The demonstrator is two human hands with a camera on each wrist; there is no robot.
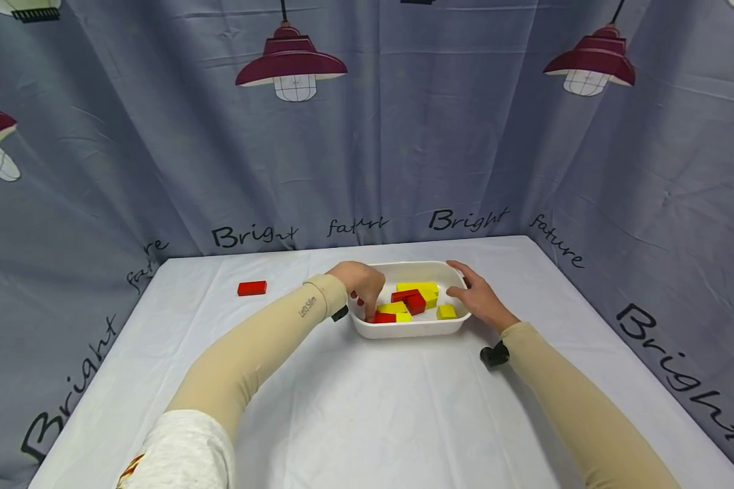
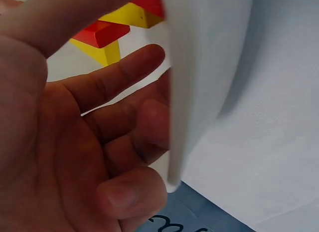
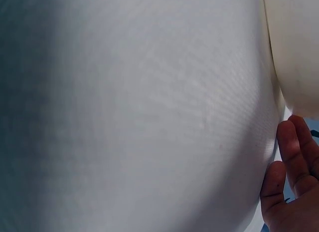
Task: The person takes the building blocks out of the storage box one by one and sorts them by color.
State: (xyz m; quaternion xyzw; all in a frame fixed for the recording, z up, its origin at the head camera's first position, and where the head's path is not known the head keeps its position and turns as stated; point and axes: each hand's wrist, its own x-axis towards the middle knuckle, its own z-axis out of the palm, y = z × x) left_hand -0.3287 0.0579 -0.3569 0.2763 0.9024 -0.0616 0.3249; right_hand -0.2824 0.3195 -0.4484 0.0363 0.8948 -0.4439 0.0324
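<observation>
A white tray (image 1: 412, 329) holds several red and yellow blocks. My left hand (image 1: 363, 282) reaches down over its left end, fingertips beside a red block (image 1: 384, 318) near the front wall. In the left wrist view the left fingers (image 2: 119, 77) are loosely bent inside the tray wall (image 2: 209, 52), with a visible gap between them; part of the hand is cut off at the top. My right hand (image 1: 480, 299) grips the tray's right end, thumb over the rim and fingers along the far corner. The right fingers (image 3: 294, 152) show at the edge of the right wrist view.
One red block (image 1: 252, 288) lies on the white tablecloth (image 1: 367, 407) left of the tray. Inside the tray, a lone yellow block (image 1: 446, 312) sits near the right end, and a red block (image 1: 414, 303) rests against yellow ones. Grey printed curtains (image 1: 404, 149) surround the table.
</observation>
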